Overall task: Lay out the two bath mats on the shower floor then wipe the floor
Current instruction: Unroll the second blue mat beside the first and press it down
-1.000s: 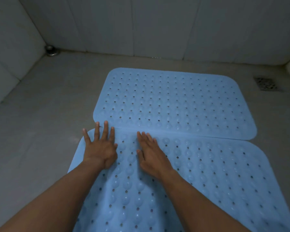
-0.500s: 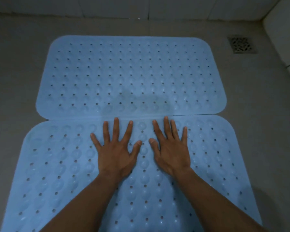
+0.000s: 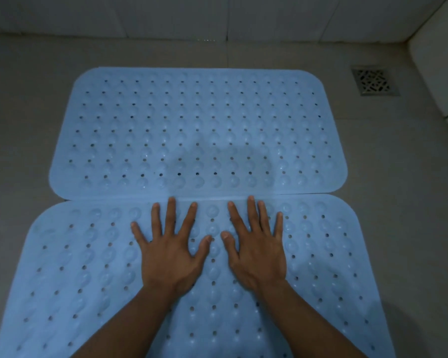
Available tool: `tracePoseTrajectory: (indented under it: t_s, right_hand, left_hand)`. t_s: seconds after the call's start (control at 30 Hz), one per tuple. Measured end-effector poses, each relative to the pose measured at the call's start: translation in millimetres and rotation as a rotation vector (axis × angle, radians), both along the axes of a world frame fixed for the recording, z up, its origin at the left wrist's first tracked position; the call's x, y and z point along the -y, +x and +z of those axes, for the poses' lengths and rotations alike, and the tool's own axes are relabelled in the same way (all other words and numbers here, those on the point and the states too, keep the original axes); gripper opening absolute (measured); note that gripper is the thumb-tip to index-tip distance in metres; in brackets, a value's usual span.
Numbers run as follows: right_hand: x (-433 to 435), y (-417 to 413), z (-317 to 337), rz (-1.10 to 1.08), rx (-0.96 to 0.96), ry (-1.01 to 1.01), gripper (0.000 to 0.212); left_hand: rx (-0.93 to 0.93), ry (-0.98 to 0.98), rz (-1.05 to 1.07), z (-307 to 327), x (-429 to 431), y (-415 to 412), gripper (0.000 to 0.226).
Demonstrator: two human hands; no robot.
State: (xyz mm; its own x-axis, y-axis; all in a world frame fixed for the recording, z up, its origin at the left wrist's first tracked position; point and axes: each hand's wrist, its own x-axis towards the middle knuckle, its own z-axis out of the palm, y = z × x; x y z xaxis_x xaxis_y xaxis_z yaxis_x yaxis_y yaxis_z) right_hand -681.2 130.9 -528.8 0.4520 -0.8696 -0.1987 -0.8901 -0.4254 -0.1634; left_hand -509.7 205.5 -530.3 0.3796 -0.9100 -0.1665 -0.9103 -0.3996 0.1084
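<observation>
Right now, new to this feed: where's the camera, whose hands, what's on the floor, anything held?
No robot: one wide-angle camera sits on a person's head, looking forward and down, so the arms enter from the bottom. The left hand and right hand lie flat, fingers spread, on the near blue mat, fingertips close to where it meets the far blue mat. Both perforated mats lie on the shower floor. A drain grate sits far right, tiled wall behind. Nothing is held.
</observation>
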Motion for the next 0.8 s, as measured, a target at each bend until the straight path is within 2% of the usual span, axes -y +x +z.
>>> tracePoseTrajectory:
  t_s: [0.17, 0.33, 0.43, 0.6, 0.8]
  right_hand:
    - [1, -1, 3, 0.008, 0.025, 0.01, 0.061]
    - [2, 1, 10, 0.007, -0.053, 0.081, 0.062]
    - [-12, 15, 19, -0.047, -0.083, 0.105, 0.066]
    - [-96, 57, 38, -0.038, 0.064, 0.088, 0.065]
    - [-191, 93, 26, 0.032, 0.092, 0.124, 0.06]
  left_hand:
    - [-0.034, -0.009, 0.006, -4, -3, 0, 0.073]
    - [-0.14, 0.073, -0.04, 8, -3, 9, 0.07]
    - [-0.191, 0.033, -0.071, 19, -30, 22, 0.074]
    - [-0.115, -0.05, -0.004, 21, -118, 45, 0.072]
    - [-0.043, 0.028, 0.139, 12, -199, 83, 0.064]
